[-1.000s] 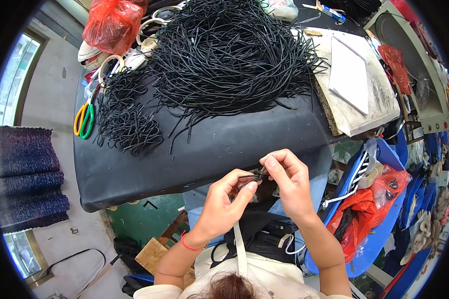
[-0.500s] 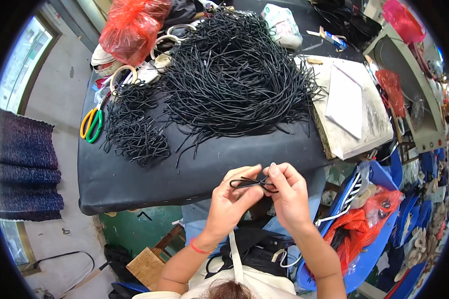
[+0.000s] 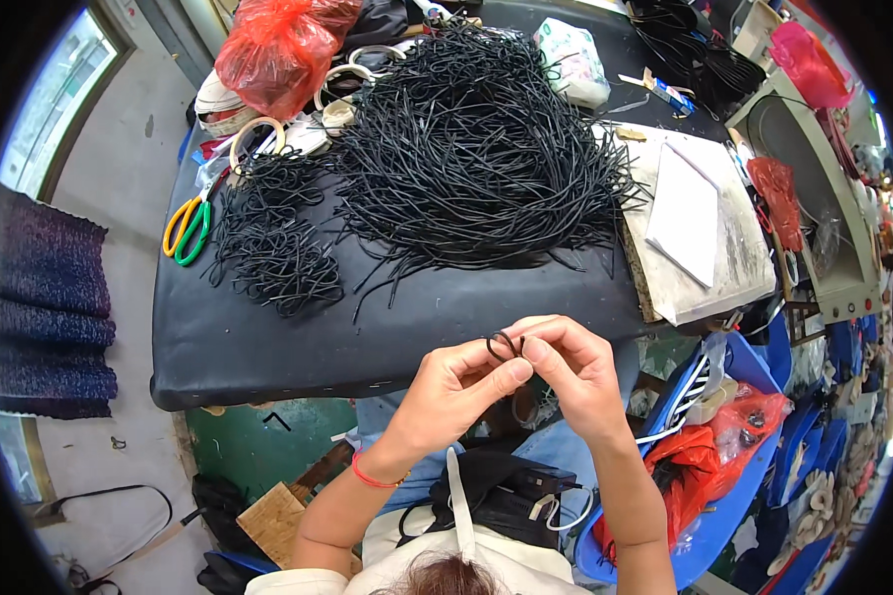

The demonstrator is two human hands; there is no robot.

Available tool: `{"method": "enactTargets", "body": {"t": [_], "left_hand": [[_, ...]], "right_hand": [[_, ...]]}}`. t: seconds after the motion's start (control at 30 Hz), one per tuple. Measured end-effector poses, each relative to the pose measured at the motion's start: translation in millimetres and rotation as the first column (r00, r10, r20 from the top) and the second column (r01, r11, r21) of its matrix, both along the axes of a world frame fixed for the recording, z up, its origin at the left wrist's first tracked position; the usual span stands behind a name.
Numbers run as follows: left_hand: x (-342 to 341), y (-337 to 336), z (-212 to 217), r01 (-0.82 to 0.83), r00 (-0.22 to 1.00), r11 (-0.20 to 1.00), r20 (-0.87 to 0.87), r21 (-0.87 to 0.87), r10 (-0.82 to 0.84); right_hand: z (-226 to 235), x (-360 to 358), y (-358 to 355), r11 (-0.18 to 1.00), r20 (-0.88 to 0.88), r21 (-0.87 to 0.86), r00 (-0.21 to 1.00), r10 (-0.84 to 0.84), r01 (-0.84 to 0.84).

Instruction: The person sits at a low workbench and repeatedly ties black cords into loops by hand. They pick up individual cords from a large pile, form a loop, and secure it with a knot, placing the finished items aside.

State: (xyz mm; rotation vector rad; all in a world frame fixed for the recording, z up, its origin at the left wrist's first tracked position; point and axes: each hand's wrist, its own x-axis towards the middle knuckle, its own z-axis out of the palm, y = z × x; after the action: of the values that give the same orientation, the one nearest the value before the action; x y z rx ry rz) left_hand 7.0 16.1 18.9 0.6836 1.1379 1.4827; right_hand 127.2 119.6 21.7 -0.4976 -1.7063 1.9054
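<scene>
Cluttered workshop corner, with a black padded table [image 3: 268,347] taking up most of the view and a bare concrete floor off to your left. On the table you've got a huge heap of black cords [image 3: 476,159] in the middle, a smaller pile of looped cords [image 3: 273,248] to its left, and scissors [image 3: 187,230] with yellow and green handles right beside that pile. A red plastic bag [image 3: 278,45] sits at the far edge, a grey slab [image 3: 704,228] with a white sheet on it is on the right, and a blue crate [image 3: 754,476] with a red bag in it sits down by your right side.

What you're working on is a small black cord loop [image 3: 503,344], thin and curled into a ring. It's just in front of the table's near edge, held up between both hands. Your left hand [image 3: 456,392] has thumb and forefinger pinched shut on it from below, and your right hand [image 3: 575,367] pinches it from the other side, fingers curled in tight.

Compared with half a second ago, your hands have shifted a bit to the right, and the cord looks more like a closed ring than the loose tangle it was.
</scene>
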Motion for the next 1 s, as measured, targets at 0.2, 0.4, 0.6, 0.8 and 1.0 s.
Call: {"method": "enactTargets", "body": {"t": [0.2,0.4,0.6,0.8,1.0], "left_hand": [[1,-1,5,0.035,0.996,0.998,0.088,-0.055,-0.030],[8,-2,-5,0.001,0.995,0.999,0.098,-0.054,0.004],[14,3,-7,-0.299,0.932,0.953,0.201,-0.042,0.301],[26,5,-3,-0.159,0.963,0.985,0.209,-0.070,0.170],[26,2,-7,0.002,1.000,0.995,-0.013,-0.096,-0.003]], "right_hand": [[6,1,-11,0.970,0.062,-0.232,0.996,-0.063,0.076],[-4,1,-7,0.969,0.101,-0.214,0.989,-0.105,0.124],[-5,29,-3,0.955,0.217,-0.040,0.936,-0.278,0.293],[-2,23,-18,0.944,0.137,-0.072,0.941,-0.310,0.322],[-6,32,-12,0.960,0.147,-0.030,0.951,-0.273,0.280]]}}
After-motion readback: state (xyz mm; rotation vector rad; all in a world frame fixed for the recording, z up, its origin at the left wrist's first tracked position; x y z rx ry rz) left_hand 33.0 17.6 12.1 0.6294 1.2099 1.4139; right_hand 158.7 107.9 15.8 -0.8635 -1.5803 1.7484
